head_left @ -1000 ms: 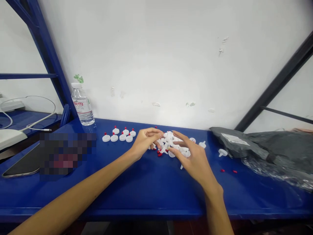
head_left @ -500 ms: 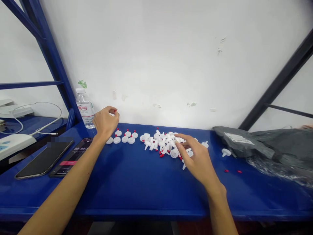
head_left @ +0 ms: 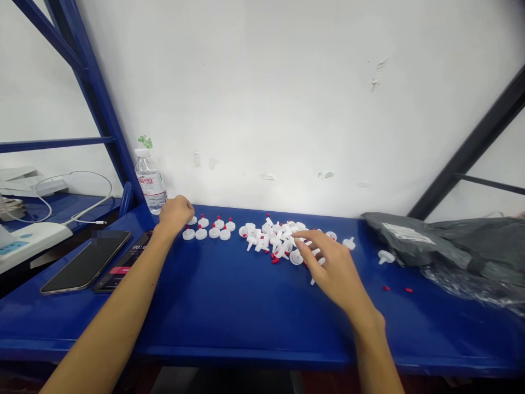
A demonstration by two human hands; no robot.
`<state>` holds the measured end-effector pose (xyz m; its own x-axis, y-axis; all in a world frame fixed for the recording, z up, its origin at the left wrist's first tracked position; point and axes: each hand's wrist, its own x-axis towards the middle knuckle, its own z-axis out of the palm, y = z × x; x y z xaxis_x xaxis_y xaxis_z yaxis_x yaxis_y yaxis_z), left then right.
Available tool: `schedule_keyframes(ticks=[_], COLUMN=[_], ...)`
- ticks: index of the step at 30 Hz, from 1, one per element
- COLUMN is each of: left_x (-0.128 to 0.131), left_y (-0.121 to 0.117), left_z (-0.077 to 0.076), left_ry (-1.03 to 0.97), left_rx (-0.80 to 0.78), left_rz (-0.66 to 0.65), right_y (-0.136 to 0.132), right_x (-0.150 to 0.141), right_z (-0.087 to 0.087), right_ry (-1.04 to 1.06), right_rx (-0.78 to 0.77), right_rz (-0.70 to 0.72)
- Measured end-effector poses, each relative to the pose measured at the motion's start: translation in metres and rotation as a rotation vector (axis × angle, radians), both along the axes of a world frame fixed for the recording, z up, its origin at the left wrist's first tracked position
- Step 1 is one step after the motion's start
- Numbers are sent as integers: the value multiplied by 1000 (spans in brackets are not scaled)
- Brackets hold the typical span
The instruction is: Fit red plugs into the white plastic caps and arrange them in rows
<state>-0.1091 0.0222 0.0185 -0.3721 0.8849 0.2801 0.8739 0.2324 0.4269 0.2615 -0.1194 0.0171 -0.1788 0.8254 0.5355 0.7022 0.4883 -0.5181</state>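
Head: bottle (head_left: 151,185) beside left hand (head_left: 176,212)

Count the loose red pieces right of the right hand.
2: one red piece nearer the right hand, another red piece farther right; the dark bag could hide more.

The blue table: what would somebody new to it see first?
Probably the jumbled heap of white nozzle caps in the middle of the blue table, with the right hand at its right side. Next, perhaps, the tidy group of red-tipped caps to the heap's left, beside the left hand. Behind that hand, a clear bottle stands near the wall.
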Motion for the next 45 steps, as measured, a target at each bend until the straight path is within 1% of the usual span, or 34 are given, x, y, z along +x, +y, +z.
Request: schedule_keyframes(ticks=[3, 7, 10, 12, 13, 15, 16, 17, 18, 19, 21, 23, 25, 28, 31, 35, 37, 40, 42, 45], left_x=[1, 5, 10, 16, 21, 34, 42, 51, 61, 71, 88, 102, 110, 113, 112, 111, 110, 105, 101, 103], left_y=[2, 3, 1, -3, -5, -10, -13, -16, -18, -21, -28, -34, -40, -43, -40, -36, -34, -33, -33, -35], left_z=[0, 4, 7, 9, 10, 12, 13, 13, 13, 13, 11, 8, 5, 1, -1, -3, -2, 3, 9, 17], left_ry=[22, 18, 39, 72, 97, 155, 182, 200, 212, 224, 262, 294, 290, 244, 208, 183, 185, 178, 113, -97], left_rx=[-87, -185, -216, -172, -114, 51, 136, 201, 231, 233, 177, 112, 62, -9, -43, -59, -61, -50, -42, -47], left_rz=[-7, -50, -60, -36, -28, -40, -68, -115, -185, -284, -536, -748, -874, -971, -1012, -1029, -1024, -992, -969, -984], right_y=[0, 1, 1, 2, 2, 3, 3, 3, 3, 3, 3, 4, 4, 5, 6, 5, 4, 3, 3, 2], right_x=[0, 1, 1, 1, 2, 2, 2, 2, 2, 3, 3, 4, 4, 4, 4, 3, 4, 4, 3, 2], right_z=[0, 0, -1, -1, -1, -2, -2, -2, -3, -3, -3, -3, -3, -3, -3, -3, -3, -3, -2, -2], right_ry=[-17, -27, -39, -50, -55, -63, -69, -74, -77, -77, -74, -73, -74, -73, -82, -80, -79, -86, -86, -76], right_rx=[7, 14, -1, -12, -15, -11, -9, -9, -9, -12, -16, -13, -11, -15, -12, -19, -19, -24, -31, -36], right_rz=[3, -1, -15, -21, -21, -19, -20, -23, -28, -34, -40, -41, -37, -34, -37, -35, -35, -36, -35, -31])
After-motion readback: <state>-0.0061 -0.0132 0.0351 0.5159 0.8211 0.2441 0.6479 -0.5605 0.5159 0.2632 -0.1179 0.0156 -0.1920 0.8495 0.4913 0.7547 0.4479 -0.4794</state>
